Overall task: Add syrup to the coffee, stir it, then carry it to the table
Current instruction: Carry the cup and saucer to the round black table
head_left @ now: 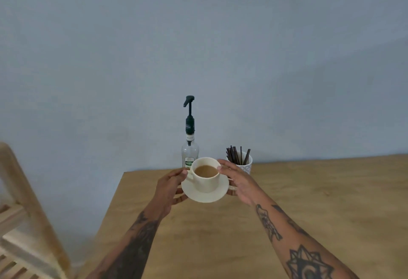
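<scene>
A cream cup (205, 181) of milky coffee stands on a cream saucer (206, 197), held above the wooden counter (287, 201). My left hand (169, 190) grips the saucer's left rim, thumb on top. On the other side, my right hand (237, 182) holds the right rim, with its thumb touching the cup's lip. Just behind the cup stands a clear syrup bottle (189, 154) with a dark green pump, close to the wall. To its right, a white patterned cup (245, 165) holds several dark stir sticks (236, 155).
A grey-blue wall (198, 46) rises directly behind the counter. The counter's left edge runs diagonally down from about the bottle. A light wooden chair or rack (26, 223) stands at the lower left, beyond that edge.
</scene>
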